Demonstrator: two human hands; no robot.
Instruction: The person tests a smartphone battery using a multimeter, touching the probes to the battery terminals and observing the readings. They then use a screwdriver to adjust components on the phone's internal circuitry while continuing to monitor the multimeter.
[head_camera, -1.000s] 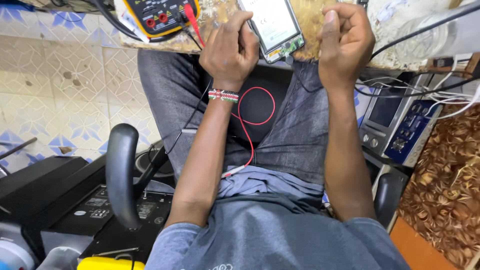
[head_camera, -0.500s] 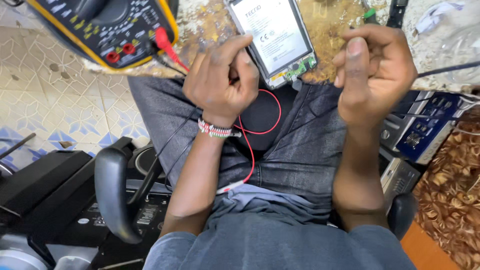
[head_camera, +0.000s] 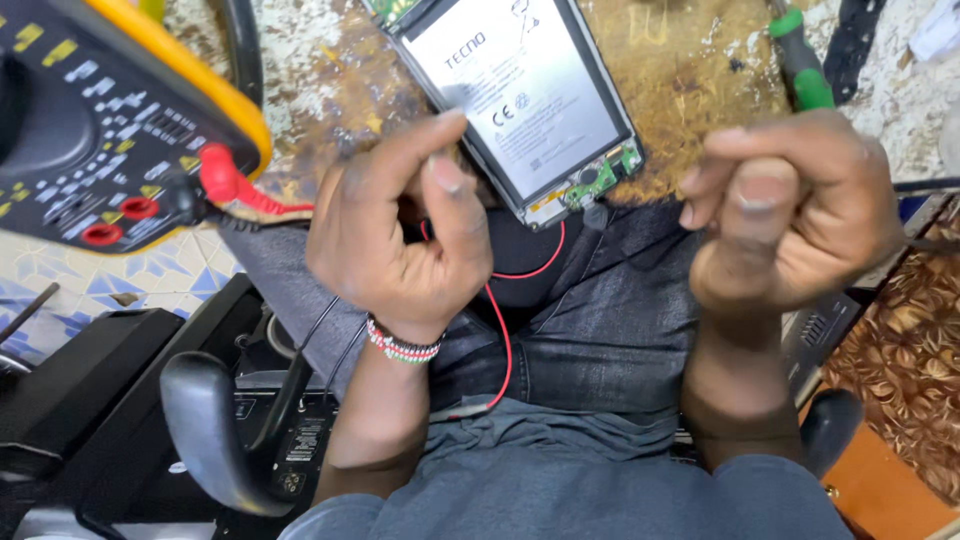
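Observation:
An opened phone, with its white battery and a green board end showing, lies on the worn worktop. My left hand, with a beaded bracelet on its wrist, is closed on a thin red probe whose red lead loops over my lap. Its fingertips sit at the phone's lower left edge. My right hand is a fist just right of the phone, and a black lead runs off from it. The probe tips are hidden.
A yellow and black multimeter with a red plug lies at the top left. A green-handled screwdriver rests at the top right. Black equipment and a curved black handle sit by my left knee, above patterned floor tiles.
The view has closed in on the worktop, so the phone, meter and hands fill more of the frame. Both hands stay closed beside the phone.

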